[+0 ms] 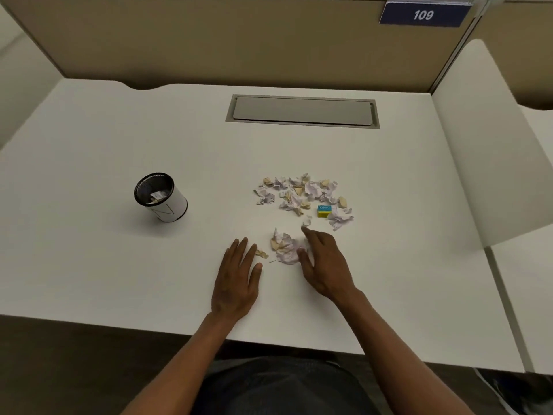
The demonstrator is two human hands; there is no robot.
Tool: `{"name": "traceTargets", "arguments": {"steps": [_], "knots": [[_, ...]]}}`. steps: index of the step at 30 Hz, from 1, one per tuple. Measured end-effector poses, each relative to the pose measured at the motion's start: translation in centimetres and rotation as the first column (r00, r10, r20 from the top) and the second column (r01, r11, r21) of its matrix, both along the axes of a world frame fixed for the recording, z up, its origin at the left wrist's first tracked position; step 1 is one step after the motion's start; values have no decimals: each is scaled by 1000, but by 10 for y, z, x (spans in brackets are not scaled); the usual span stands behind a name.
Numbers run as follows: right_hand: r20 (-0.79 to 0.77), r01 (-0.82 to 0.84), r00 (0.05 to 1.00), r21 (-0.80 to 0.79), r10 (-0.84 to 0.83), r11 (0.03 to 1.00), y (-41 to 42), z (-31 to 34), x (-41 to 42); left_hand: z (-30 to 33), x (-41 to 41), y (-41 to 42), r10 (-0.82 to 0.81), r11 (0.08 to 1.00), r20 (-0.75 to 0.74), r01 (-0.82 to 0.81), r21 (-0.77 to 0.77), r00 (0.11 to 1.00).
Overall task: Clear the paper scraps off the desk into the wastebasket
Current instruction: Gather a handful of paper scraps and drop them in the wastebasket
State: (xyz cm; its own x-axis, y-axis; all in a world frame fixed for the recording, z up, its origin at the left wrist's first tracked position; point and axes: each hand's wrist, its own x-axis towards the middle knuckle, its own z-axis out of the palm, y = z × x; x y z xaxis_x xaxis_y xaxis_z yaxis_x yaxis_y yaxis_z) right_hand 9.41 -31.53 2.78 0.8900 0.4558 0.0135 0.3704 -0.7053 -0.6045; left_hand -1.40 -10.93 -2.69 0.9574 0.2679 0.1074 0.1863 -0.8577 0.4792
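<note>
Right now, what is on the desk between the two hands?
In the head view, a small heap of crumpled white and tan paper scraps lies between the left hand and right hand, with one tan scrap by the left fingertips.

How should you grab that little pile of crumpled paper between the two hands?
Probably scoop the small pile from both sides at once. It is loose, crumpled bits lying on the desk, so a pinch from above would likely drop some. The left hand lies flat just left of it, and the right hand already touches its right edge. Close them together under the bits, then lift.
</note>
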Motion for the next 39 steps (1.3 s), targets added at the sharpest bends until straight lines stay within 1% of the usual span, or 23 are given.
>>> {"name": "traceTargets", "arguments": {"steps": [1, 2, 4, 5, 6, 9, 13, 15, 17, 18, 20, 22, 23, 25, 26, 27, 29, 31, 34, 36, 39], "knots": [[-11, 70, 997, -34, -71, 997, -8, 1, 3, 2, 0, 0, 5, 1000, 5, -5, 3, 1000], [-32, 105, 993, -111, -110, 988, -15, 1, 6, 5, 2, 0, 16, 1000, 0, -16, 16, 1000], [-114, 60, 988, -311, -100, 948, -25, 3, 12, 11, 8, -2, 50, 998, -41, -49, 31, 998], [-160, 14, 984, -373, -79, 928, -24, 4, 13, 13, 12, -4, 61, 998, -71, -61, 6, 996], [-188, -25, 981, -399, -55, 917, -21, 4, 13, 15, 16, -6, 58, 997, -97, -62, -40, 994], [-203, -98, 979, -379, 20, 920, 1, 1, 11, 22, 29, -19, -13, 989, -88, 0, -150, 996], [-269, -161, 959, -264, 88, 951, 25, 2, 20, 33, 44, -34, -97, 962, -52, 80, -261, 994], [-228, -100, 973, -215, 49, 971, 26, 5, 28, 36, 49, -35, -68, 958, -48, 52, -282, 997], [-120, -2, 993, -181, -20, 984, 23, 6, 36, 37, 51, -30, 11, 959, -52, -25, -284, 999], [-77, 20, 996, -179, -34, 984, 21, 6, 40, 36, 51, -25, 47, 958, -48, -58, -280, 998], [-56, -11, 998, -229, -2, 973, 20, 5, 45, 35, 49, -17, 86, 956, -33, -92, -278, 996], [-49, -86, 996, -283, 76, 955, 21, 3, 43, 34, 45, -11, 93, 947, -34, -99, -305, 995], [-35, -117, 993, -279, 111, 953, 21, 3, 40, 34, 42, -9, 87, 941, -36, -94, -325, 996], [-32, -173, 985, -210, 170, 962, 19, 3, 29, 35, 38, -7, 35, 937, -43, -48, -345, 998], [-50, -203, 979, -170, 198, 964, 16, 3, 22, 37, 37, -6, -19, 944, -52, 1, -329, 998], [-76, -220, 975, -140, 211, 965, 14, 3, 17, 39, 36, -4, -94, 951, -70, 69, -302, 993], [-129, -184, 977, -116, 169, 976, 7, 4, 12, 44, 40, 0, -259, 945, -137, 221, -242, 956], [-157, -120, 983, -154, 96, 981, 1, 5, 13, 48, 47, 4, -357, 930, -221, 323, -177, 907], [-231, -129, 971, -314, 56, 941, 3, 7, 16, 50, 60, 8, -375, 927, -314, 363, -98, 872], [-263, -163, 963, -374, 65, 913, 12, 6, 16, 52, 68, 8, -381, 923, -343, 372, -96, 859], [-234, -175, 968, -397, 85, 901, 28, 3, 15, 54, 74, 2, -400, 916, -330, 377, -136, 855]]}}
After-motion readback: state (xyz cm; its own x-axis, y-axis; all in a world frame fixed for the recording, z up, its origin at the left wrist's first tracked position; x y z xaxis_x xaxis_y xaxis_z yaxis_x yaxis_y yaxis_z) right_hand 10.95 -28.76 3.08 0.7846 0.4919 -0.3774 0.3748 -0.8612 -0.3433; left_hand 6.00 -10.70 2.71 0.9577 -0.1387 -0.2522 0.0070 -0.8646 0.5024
